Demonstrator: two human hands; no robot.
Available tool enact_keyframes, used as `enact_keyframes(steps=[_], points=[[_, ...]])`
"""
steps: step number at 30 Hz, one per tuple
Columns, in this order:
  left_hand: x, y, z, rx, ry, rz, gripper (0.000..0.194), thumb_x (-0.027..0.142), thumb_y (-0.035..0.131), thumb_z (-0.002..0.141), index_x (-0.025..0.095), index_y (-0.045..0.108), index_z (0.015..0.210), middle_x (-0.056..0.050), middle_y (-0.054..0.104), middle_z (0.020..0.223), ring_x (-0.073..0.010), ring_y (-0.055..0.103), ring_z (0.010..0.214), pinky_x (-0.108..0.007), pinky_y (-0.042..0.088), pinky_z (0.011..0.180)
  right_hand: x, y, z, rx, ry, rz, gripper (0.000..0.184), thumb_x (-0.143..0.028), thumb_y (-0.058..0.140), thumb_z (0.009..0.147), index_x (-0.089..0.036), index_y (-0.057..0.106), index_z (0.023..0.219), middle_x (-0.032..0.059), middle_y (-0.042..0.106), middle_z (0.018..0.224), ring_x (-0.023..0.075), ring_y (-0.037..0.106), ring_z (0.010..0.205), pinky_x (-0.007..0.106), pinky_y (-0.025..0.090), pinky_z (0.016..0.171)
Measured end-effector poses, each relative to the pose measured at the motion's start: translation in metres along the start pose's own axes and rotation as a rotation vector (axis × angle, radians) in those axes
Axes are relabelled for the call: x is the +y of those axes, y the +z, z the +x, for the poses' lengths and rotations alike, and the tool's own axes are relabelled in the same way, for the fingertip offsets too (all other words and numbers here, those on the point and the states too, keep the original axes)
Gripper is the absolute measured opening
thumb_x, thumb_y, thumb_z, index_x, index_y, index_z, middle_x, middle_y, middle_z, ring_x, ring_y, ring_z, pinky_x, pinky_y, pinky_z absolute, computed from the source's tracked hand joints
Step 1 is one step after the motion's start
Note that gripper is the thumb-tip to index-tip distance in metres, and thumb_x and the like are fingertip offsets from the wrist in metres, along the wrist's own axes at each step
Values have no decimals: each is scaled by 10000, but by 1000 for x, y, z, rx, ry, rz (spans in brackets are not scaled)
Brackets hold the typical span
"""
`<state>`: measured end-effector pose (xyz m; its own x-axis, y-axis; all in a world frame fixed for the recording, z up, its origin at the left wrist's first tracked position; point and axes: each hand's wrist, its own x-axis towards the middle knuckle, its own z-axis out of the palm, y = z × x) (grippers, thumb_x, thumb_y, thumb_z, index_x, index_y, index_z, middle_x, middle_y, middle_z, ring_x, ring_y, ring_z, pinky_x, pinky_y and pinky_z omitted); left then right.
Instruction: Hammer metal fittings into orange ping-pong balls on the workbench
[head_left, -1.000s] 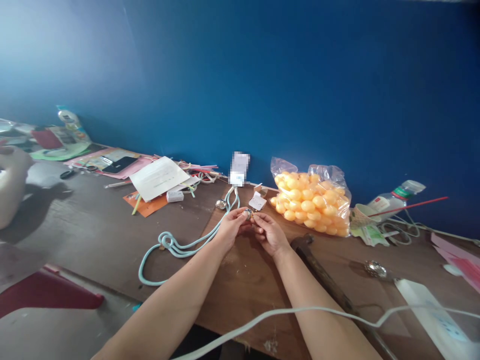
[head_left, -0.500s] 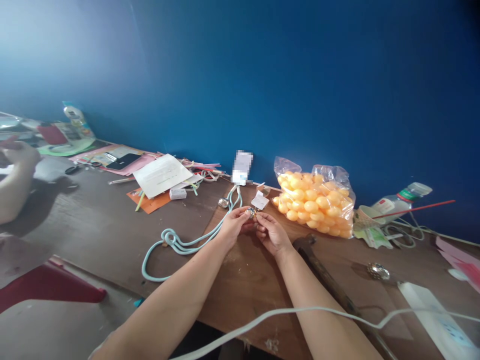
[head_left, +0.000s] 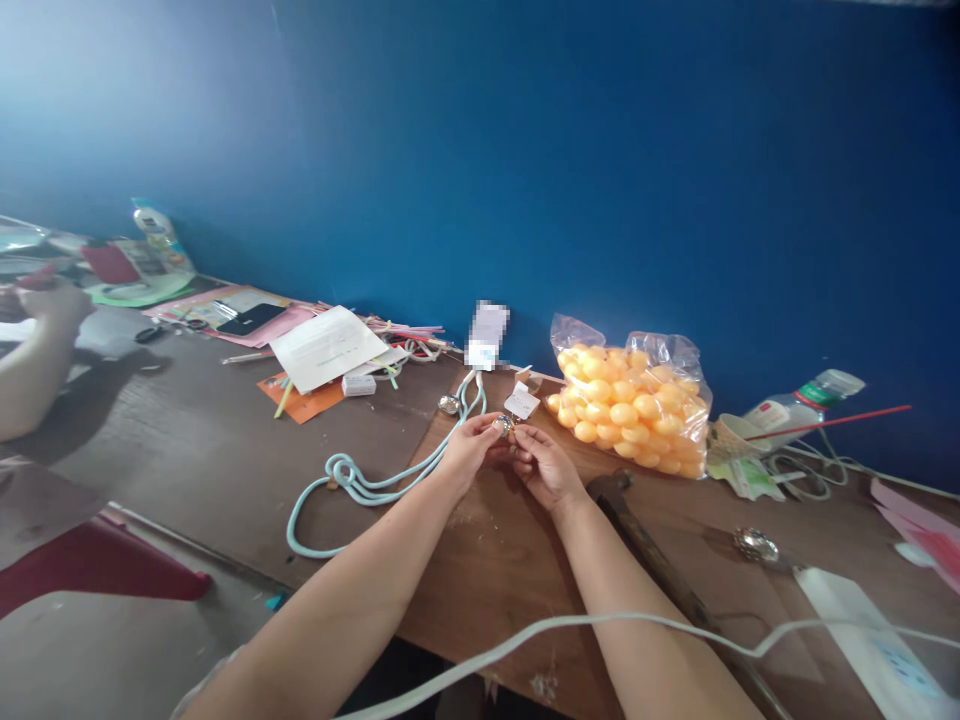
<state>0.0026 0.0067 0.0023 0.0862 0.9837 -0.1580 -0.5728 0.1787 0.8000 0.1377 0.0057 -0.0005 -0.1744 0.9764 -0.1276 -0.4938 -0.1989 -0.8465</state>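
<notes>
Item one, the piece in work: a small shiny silver piece (head_left: 504,426), held just above the brown table (head_left: 480,570), near its middle. Our left hand (head_left: 478,441) pinches it from one side between the fingertips; our right hand (head_left: 541,464) has thumb and fingers closed on its other edge, though we cannot tell on which part. Just behind the hands we list a small white card (head_left: 522,401), standing tilted, and to its left a round silver ornament (head_left: 449,404) beside a pale blue cord (head_left: 373,499), which loops across the tabletop and runs up to a blurred tag (head_left: 487,338) against the blue wall (head_left: 480,150). To the right of these: one clear bag of yellow-orange balls (head_left: 630,405); one hammer (head_left: 652,555), lying beside the right forearm; a second silver ornament (head_left: 756,545), near a white power strip (head_left: 862,630). To the left: a white sheet of paper (head_left: 328,350), overlapping an orange sheet (head_left: 307,403), with a small white box (head_left: 358,385) at its lower edge. At far left we enter another person's hand (head_left: 56,300), blurred.
</notes>
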Motion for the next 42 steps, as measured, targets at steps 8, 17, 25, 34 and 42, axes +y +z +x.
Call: enact_keyframes(steps=[8, 17, 25, 34, 42], points=[[1, 2, 0, 32, 4, 6, 229, 164, 739, 735, 113, 686, 952, -77, 700, 831, -139, 664, 697, -292, 567, 708, 1, -2, 1, -9, -8, -17, 244, -279, 835, 611, -177, 675, 765, -24, 605, 714, 30, 375, 484, 163, 266, 399], [3, 4, -1, 42, 0, 5, 184, 138, 714, 753, 111, 690, 933, -75, 702, 816, -134, 660, 690, -277, 561, 693, 1, -2, 1, 13, -20, -17, 251, -268, 845, 596, -175, 678, 759, -22, 610, 697, 31, 381, 481, 160, 272, 398], [4, 3, -2, 46, 20, 73, 240, 188, 737, 736, 113, 687, 959, -67, 705, 815, -133, 660, 700, -279, 561, 702, 1, -2, 2, 10, -19, 2, 256, -255, 860, 586, -161, 687, 750, -16, 608, 698, 22, 379, 487, 134, 289, 385], [2, 2, 0, 44, 42, 100, 260, 217, 744, 731, 111, 687, 961, -68, 710, 822, -135, 662, 705, -287, 563, 714, 0, 0, 0, 12, -18, 2, 244, -245, 860, 584, -157, 695, 740, -19, 611, 689, 18, 381, 481, 135, 292, 382], [2, 2, 0, 63, 49, 128, 270, 224, 756, 717, 112, 692, 955, -66, 712, 806, -141, 664, 688, -307, 564, 724, 1, -1, 2, 24, -18, -6, 255, -245, 856, 580, -152, 683, 744, -16, 628, 689, 20, 400, 471, 153, 293, 391]])
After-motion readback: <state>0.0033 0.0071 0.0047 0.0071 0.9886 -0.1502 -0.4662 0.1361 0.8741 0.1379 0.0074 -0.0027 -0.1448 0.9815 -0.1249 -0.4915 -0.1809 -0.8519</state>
